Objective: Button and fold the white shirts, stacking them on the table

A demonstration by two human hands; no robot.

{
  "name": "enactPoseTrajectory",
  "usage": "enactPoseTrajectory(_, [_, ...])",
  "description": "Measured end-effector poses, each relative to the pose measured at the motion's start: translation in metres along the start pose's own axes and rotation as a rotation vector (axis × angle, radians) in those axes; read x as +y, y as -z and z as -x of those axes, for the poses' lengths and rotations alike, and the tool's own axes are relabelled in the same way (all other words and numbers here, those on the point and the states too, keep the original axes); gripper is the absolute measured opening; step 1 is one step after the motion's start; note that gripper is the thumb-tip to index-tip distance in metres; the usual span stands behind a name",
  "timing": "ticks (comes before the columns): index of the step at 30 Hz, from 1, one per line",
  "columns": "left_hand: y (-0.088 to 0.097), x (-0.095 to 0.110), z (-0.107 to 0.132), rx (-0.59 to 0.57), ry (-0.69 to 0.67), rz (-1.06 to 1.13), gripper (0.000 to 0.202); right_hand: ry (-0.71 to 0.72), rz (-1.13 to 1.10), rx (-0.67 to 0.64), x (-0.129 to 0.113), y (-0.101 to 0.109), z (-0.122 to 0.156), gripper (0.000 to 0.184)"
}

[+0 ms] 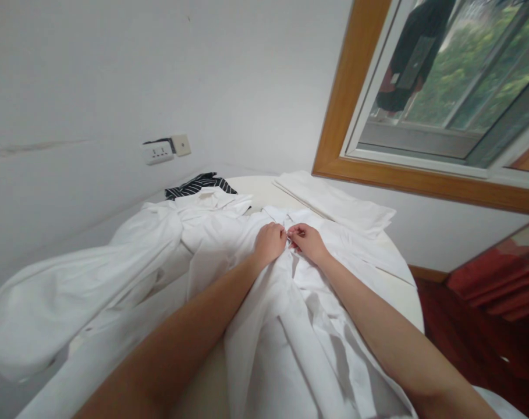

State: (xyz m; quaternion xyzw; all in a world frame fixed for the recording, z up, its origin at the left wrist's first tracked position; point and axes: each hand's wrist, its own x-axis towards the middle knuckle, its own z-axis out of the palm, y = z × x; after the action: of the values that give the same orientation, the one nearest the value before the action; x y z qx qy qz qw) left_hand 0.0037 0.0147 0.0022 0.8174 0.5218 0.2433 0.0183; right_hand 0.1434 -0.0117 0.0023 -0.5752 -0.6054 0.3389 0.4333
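A white shirt (299,326) lies spread over a round white table (406,294), its sleeve trailing off to the left. My left hand (269,242) and my right hand (305,240) meet at the shirt's front near the collar. Both hands are closed in a pinch on the shirt's fabric, fingertips almost touching each other. What sits exactly between the fingertips is too small to make out.
A folded white cloth (334,201) lies at the table's far right. A black-and-white striped garment (198,184) sits at the far edge by the wall, under a wall socket (158,152). A wood-framed window (421,116) is at the right; red floor (486,326) below.
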Motion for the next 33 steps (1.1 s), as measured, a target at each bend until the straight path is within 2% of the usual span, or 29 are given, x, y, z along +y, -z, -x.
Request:
enactPoseTrajectory(11, [-0.003, -0.004, -0.003, 0.009, 0.045, 0.104, 0.024, -0.031, -0.032, -0.021, 0.003, 0.001, -0.003, 0.009])
enactPoseTrajectory(23, [-0.003, -0.008, -0.007, -0.025, 0.045, 0.183, 0.021, 0.074, 0.114, 0.000, 0.013, 0.001, -0.004, 0.010])
enactPoseTrajectory(30, [-0.002, -0.007, -0.006, -0.020, 0.043, 0.181, 0.021, 0.040, 0.107, -0.045, 0.013, 0.004, -0.006, 0.019])
enactPoseTrajectory(33, [0.000, -0.006, -0.005, -0.032, 0.003, 0.156, 0.021, 0.050, 0.140, -0.053, 0.007, 0.004, -0.005, 0.025])
